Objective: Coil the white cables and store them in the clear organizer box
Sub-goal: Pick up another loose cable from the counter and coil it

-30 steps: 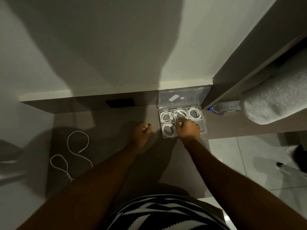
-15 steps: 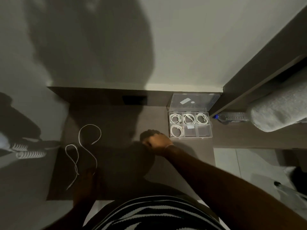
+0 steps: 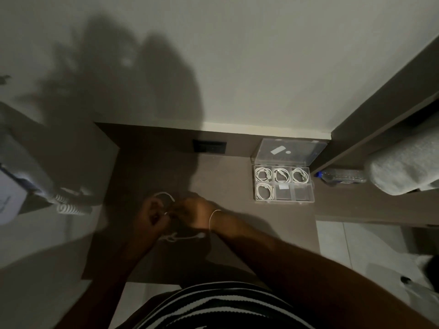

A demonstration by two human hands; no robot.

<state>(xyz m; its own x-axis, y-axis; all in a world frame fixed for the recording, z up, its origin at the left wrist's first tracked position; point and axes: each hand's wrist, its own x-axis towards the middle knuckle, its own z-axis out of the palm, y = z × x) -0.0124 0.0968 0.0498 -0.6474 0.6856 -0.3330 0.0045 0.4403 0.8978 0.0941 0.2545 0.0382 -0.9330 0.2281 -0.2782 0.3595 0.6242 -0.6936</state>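
Note:
A loose white cable [image 3: 166,194] is held over the middle of the brown desk [image 3: 228,224]; one loop arcs above my left hand and its tail [image 3: 187,237] lies on the desk below my hands. My left hand [image 3: 153,216] and my right hand [image 3: 193,213] are close together, both closed on this cable. The clear organizer box [image 3: 283,186] stands open at the back right of the desk, lid up against the wall. Several of its compartments hold coiled white cables [image 3: 263,174]; the two front right compartments look bare.
A dark socket plate [image 3: 209,146] sits in the desk's back panel. A plastic bottle [image 3: 342,176] lies right of the box, beside a grey padded seat [image 3: 403,167]. A coiled white cord [image 3: 67,205] and a blue-edged white object [image 3: 9,193] are left of the desk.
My right hand left the box and came to the desk's middle. My left hand fetched the loose cable from the left side. Both hands now hold it together.

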